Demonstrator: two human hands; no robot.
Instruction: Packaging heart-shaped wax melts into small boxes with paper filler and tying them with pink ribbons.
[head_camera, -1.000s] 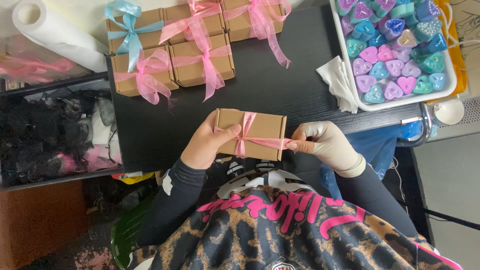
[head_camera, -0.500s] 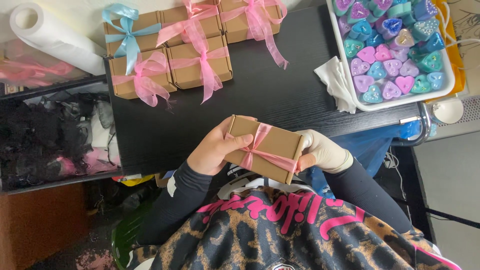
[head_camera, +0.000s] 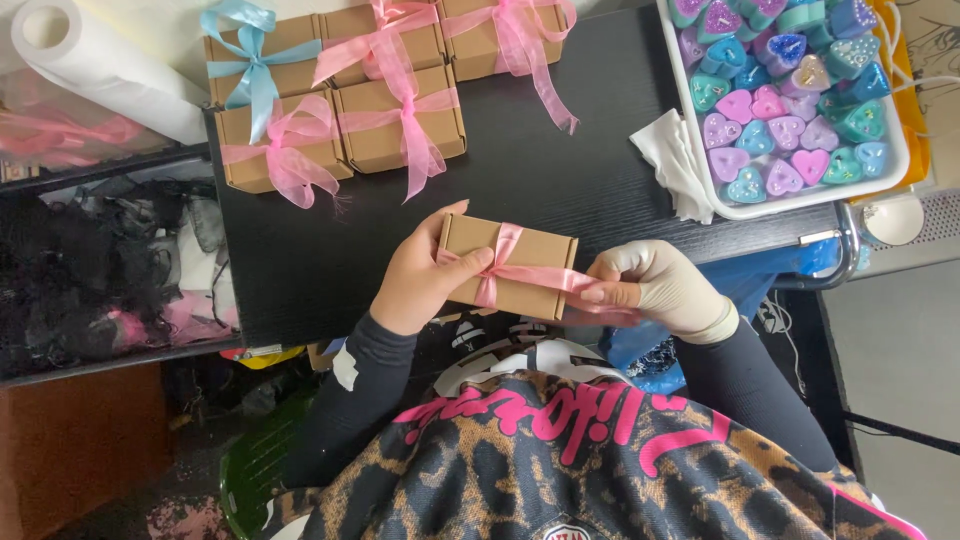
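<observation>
head view: the left hand (head_camera: 415, 285) is bare and grasps the left end of a small brown cardboard box (head_camera: 510, 265), thumb laid across the top face beside the ribbon crossing, the other fingers wrapped under and behind the box. the box is held just above the near edge of the black table (head_camera: 560, 170), in front of the person's chest, tilted slightly so its right end sits lower. a pink ribbon (head_camera: 520, 272) runs around the box both ways and crosses on the top face. the right hand (head_camera: 650, 290) wears a pale glove; its fingers are clenched on the ribbon's tail at the right end of the box, pinching it between thumb and forefinger, and the hand touches the box's right edge.

further back on the table stand 5 finished brown boxes packed close together: 1 tied with a light blue ribbon (head_camera: 255, 65) at the left, the other 4 tied with pink bows (head_camera: 400, 75). at the far right a white tray (head_camera: 800, 205) holds many small heart-shaped pieces (head_camera: 775, 110) in pink, purple, teal and blue, some glittery. a crumpled white tissue (head_camera: 675, 160) lies touching the tray's left wall. a white paper roll (head_camera: 95, 65) lies at the upper left, off the table. below the hands shows the person's leopard-print top with pink lettering (head_camera: 560, 440) and black sleeves.
</observation>
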